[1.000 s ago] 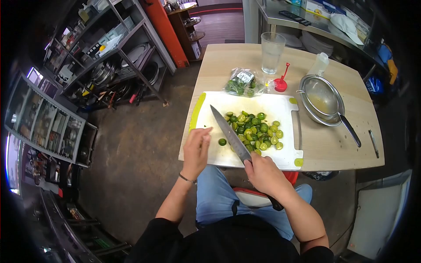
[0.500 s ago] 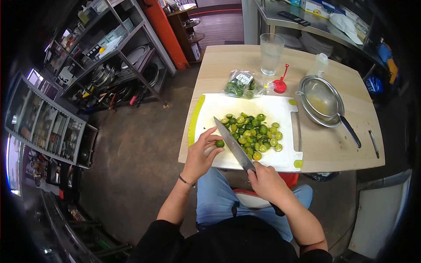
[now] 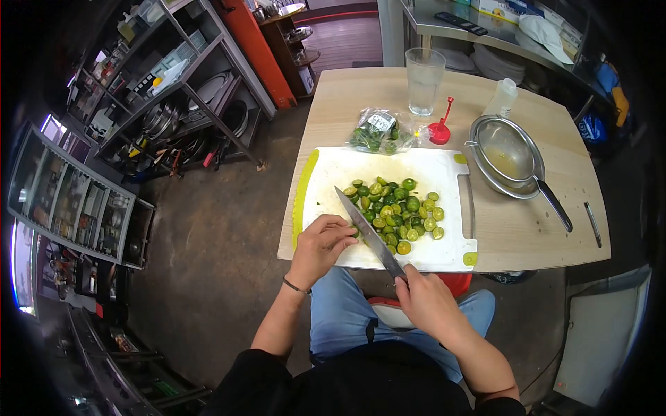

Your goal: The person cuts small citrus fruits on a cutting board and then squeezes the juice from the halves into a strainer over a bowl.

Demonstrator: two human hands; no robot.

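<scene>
My right hand (image 3: pixel 426 297) is closed round the handle of a kitchen knife (image 3: pixel 371 236). Its long blade slants up and left over the white cutting board (image 3: pixel 444 251). Left of the blade, my left hand (image 3: pixel 322 248) pinches a small green lime (image 3: pixel 354 233) at the board's front, its fingers mostly covering the fruit. Just right of the knife lies a pile of cut limes (image 3: pixel 395 209), several with pale yellow-green faces up. Behind the board sits a clear plastic bag (image 3: pixel 378 133) with more green limes inside.
On the table (image 3: pixel 333 97) stand a glass of water (image 3: pixel 423 83), a red plastic cap with a spout (image 3: pixel 440 130) and a translucent bottle (image 3: pixel 501 98). A strainer (image 3: pixel 510 152) rests on a metal bowl at right, near a pen-like object (image 3: pixel 592 223). Metal shelving (image 3: pixel 208 104) stands left.
My left hand has shifted slightly right towards the blade with the lime, now more covered by the fingers. The knife stays nearly in place; the camera view has shifted a little.
</scene>
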